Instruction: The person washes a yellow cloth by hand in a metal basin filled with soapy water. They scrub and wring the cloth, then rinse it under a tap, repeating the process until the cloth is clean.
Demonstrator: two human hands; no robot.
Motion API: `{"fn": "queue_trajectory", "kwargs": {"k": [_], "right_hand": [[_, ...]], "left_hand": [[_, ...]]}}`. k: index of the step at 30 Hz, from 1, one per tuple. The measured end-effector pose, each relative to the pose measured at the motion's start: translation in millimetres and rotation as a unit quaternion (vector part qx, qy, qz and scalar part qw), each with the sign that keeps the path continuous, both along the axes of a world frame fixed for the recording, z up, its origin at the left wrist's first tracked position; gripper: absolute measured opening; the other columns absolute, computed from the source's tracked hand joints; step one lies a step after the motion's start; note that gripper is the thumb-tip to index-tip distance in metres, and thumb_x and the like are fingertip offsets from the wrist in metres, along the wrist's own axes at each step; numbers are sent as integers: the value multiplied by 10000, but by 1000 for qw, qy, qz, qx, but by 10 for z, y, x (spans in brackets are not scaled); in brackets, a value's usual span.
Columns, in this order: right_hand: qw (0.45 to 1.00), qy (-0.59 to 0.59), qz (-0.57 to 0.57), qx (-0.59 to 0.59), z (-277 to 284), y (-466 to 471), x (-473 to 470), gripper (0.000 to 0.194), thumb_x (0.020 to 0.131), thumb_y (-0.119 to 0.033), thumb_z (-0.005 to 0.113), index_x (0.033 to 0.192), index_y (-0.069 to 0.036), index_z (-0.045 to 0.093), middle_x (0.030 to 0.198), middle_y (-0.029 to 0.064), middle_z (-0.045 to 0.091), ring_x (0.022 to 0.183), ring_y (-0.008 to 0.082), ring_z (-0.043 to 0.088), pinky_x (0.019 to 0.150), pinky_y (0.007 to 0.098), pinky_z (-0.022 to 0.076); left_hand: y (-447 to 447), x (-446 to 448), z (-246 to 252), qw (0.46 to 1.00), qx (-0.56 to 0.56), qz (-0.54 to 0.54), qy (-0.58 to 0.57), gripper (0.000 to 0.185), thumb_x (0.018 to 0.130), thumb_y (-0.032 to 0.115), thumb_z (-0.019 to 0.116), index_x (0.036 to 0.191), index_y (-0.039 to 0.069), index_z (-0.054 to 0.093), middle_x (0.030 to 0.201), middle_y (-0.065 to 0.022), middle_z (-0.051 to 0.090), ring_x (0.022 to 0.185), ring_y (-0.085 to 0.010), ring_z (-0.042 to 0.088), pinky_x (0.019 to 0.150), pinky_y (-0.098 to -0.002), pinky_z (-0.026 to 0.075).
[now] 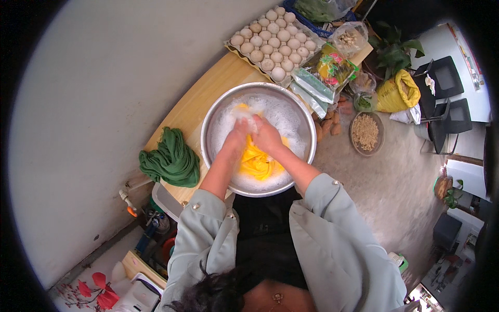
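Note:
Sudsy water fills a round metal basin (314,134) in front of me, and a yellow cloth (258,162) lies partly under the foam. My left hand (236,137) and my right hand (266,134) are close together over the upper middle of the basin, both closed on the cloth's foamy upper part; suds hide some fingertips. Most of the yellow cloth spreads below and between my hands, towards me. Left of the basin, a bunched green cloth (170,158) rests on the wooden table.
The wooden table (195,101) runs along a wall. Behind the basin stand a tray of eggs (273,41) and plastic packages (327,70). On the floor to the right are a bowl of pale pieces (365,132) and a yellow sack (393,93). A tap (126,199) juts from the wall.

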State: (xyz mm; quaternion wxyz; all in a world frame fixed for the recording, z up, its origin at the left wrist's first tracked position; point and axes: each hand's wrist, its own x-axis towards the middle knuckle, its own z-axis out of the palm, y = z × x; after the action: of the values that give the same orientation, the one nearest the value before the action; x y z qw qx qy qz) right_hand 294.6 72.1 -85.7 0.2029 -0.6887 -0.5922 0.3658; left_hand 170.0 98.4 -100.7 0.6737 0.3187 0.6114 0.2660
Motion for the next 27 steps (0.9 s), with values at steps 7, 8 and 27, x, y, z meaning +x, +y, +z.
{"fn": "queue_trajectory", "kwargs": {"k": [7,8,27], "right_hand": [[979,97,81,158,662,-372,-340,350,766,-241,542,1066,-68,491,980,248,576,851,437,586,727,518,469],[980,82,79,161,666,-388,-349,311,761,-245,552,1025,-83,524,878,205,593,834,406,596,709,501,474],[985,-14,137,-102,255,-206,587,859,725,-90,721,1460,-140,280,1317,257,452,1201,375,489,1005,371,406]], "left_hand": [[187,-259,-123,854,-193,-53,-481,383,984,353,435,1023,18,616,931,-112,660,841,-239,636,784,-360,520],[134,-241,-121,877,-191,-25,-441,381,982,349,438,1017,16,619,930,-113,661,839,-239,636,779,-358,518],[-224,-306,324,814,328,-292,381,584,817,359,631,1295,54,495,1127,-224,596,1047,-410,556,909,-439,444]]}}
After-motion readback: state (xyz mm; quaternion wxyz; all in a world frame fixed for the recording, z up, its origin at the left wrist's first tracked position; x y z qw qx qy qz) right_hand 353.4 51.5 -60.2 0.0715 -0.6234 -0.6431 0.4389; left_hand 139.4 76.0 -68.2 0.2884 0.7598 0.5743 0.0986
